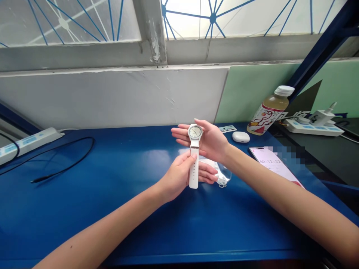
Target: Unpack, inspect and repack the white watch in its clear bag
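Observation:
A white wristwatch (195,131) with a round pale dial is held upright over the desk, its long strap with a row of holes hanging toward me. My left hand (181,171) has its thumb pressed on the strap, with the fingers stretched out behind it. Behind the watch head lies my right hand (211,140), palm up, fingers extended to the left and thumb raised; it seems to support the dial. Just beyond my left fingertips, a clear plastic pouch (225,173) with a small bead chain rests on the desk, partly covered by the hands.
On the blue desk (134,216), a white earphone case (240,137), a phone (273,164) and a drink bottle (269,112) stand or lie to the right. A power strip (314,127) is farther right. Another power strip (30,144) and a black cable (70,172) lie left.

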`<state>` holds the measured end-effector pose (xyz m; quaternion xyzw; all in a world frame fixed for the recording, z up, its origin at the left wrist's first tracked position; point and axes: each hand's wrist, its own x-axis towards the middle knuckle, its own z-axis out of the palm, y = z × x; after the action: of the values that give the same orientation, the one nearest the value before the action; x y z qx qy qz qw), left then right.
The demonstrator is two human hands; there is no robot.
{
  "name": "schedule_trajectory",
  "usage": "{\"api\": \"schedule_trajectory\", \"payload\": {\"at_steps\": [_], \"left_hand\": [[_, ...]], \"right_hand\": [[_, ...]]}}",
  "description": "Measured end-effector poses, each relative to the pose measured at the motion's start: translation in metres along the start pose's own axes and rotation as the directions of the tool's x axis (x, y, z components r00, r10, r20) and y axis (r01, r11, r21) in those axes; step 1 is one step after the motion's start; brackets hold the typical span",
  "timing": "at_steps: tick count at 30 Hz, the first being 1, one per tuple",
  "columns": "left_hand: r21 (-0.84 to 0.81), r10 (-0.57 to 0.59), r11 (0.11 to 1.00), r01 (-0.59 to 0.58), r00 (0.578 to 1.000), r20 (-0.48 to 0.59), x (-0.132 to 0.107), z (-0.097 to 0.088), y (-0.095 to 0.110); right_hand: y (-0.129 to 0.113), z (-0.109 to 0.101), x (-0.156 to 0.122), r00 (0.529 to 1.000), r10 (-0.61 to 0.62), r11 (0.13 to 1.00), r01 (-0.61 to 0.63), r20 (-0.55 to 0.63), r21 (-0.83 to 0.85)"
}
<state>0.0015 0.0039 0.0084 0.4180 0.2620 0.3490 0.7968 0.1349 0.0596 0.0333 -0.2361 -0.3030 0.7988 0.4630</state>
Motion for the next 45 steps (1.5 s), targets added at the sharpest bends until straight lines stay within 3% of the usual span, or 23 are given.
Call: {"api": "schedule_trajectory", "payload": {"at_steps": [4, 16, 24, 30, 37, 42, 45], "left_hand": [[-0.003, 0.008, 1.0, -0.008, 0.999, -0.047, 0.008, -0.005, 0.001], [-0.065, -0.124, 0.988, 0.137, 0.978, 0.169, 0.002, -0.018, 0.002], [-0.038, -0.103, 0.994, 0.103, 0.995, 0.0, -0.002, -0.009, -0.001], [-0.058, -0.116, 0.992, 0.115, 0.993, -0.014, -0.002, -0.007, 0.002], [-0.035, -0.062, 0.998, 0.059, 0.993, -0.101, -0.002, -0.011, 0.001], [0.031, 0.043, 0.999, -0.039, 0.988, -0.147, -0.003, -0.011, -0.001], [0.019, 0.045, 0.999, -0.043, 0.989, -0.139, -0.004, -0.009, 0.0]], "right_hand": [[0.004, -0.004, 0.001, 0.999, 0.049, 0.99, -0.049, 0.0, -0.132], [0.006, -0.006, 0.0, 0.996, 0.082, 0.995, -0.081, 0.021, -0.053], [0.006, 0.0, -0.001, 0.991, 0.133, 0.991, -0.133, 0.023, -0.005], [0.006, 0.002, -0.002, 0.992, 0.129, 0.992, -0.129, 0.014, -0.014], [0.005, 0.004, -0.001, 0.991, 0.055, 0.998, -0.051, -0.121, 0.028], [0.003, 0.002, 0.0, 0.987, -0.022, 1.0, 0.019, -0.16, -0.019], [0.004, 0.0, 0.001, 0.977, -0.101, 0.993, 0.087, -0.189, -0.079]]}}
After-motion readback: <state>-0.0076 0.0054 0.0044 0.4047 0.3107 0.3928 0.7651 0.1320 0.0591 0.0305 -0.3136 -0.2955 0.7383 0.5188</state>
